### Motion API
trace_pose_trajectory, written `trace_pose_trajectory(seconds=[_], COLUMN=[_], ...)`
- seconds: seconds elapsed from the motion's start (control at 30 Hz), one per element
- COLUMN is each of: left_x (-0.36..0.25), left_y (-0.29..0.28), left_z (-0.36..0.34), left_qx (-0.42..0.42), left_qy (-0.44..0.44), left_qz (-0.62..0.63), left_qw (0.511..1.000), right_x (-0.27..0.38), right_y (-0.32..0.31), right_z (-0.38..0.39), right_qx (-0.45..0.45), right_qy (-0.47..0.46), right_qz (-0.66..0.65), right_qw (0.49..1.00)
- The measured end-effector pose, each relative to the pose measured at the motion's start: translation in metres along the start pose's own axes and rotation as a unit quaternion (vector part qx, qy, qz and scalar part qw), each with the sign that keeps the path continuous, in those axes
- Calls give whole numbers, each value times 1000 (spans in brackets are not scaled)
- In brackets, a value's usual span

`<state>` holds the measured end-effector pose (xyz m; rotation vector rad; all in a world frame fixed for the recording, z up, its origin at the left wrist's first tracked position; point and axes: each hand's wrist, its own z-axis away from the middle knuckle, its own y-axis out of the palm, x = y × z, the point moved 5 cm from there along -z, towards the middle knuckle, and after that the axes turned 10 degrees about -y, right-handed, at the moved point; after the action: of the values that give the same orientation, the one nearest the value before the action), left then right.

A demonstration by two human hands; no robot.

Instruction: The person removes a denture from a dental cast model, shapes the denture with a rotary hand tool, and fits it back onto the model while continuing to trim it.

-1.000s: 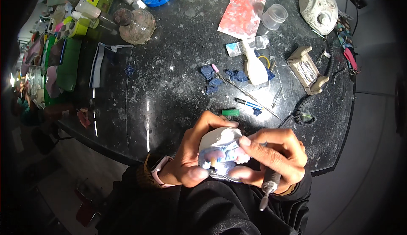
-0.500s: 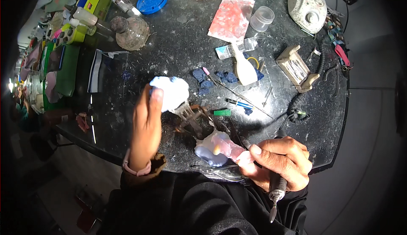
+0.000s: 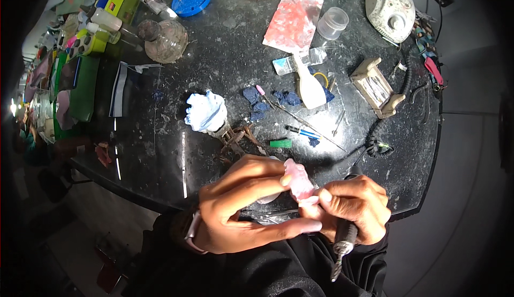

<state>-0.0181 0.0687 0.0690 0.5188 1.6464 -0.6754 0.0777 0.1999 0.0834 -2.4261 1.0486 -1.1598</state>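
Note:
My right hand (image 3: 356,206) is closed around a dark rotary handpiece (image 3: 345,235), whose metal bur points down toward my lap. Between its thumb and fingers it also pinches a translucent pink acrylic dental plate (image 3: 300,182). My left hand (image 3: 241,203) reaches across from the left, thumb and fingers apart. One of its fingertips is at the plate's left edge; whether it presses there I cannot tell. Beyond it a metal articulator (image 3: 238,139) lies opened on the bench, with a pale blue-white plaster cast (image 3: 206,112) at its far end. My left hand mostly hides the nearer cast.
Around the middle of the dark bench (image 3: 214,56) lie a green cap (image 3: 280,143), a blue pen (image 3: 302,131), dark blue scraps (image 3: 257,104) and a white bottle (image 3: 310,91). A wooden stand (image 3: 375,88) and coiled cord (image 3: 376,146) are at right, a glass flask (image 3: 166,42) at far left.
My left hand has let go of the blue-white cast and moved right and nearer, to the pink plate. The cast now rests slightly farther left. My right hand has barely moved; its handpiece has turned slightly.

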Motion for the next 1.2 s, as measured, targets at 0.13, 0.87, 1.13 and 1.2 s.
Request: trace_pose_trajectory(seconds=[0.13,0.87,1.13,1.2], left_x=[9,18,16,16], left_y=[0,-9,-11,-11], left_z=[1,-9,-9,-9], left_qx=[-16,32,32,34], left_qy=[43,-37,-30,-19], left_qz=[53,169,148,146], left_qw=[998,984,988,988], right_x=[1,-25,-23,-23], right_y=[7,20,22,22], right_z=[-3,-5,-8,-7], right_qx=[61,217,219,222], right_qy=[-10,110,111,113], right_qz=[22,109,113,113], right_qw=[998,964,963,962])
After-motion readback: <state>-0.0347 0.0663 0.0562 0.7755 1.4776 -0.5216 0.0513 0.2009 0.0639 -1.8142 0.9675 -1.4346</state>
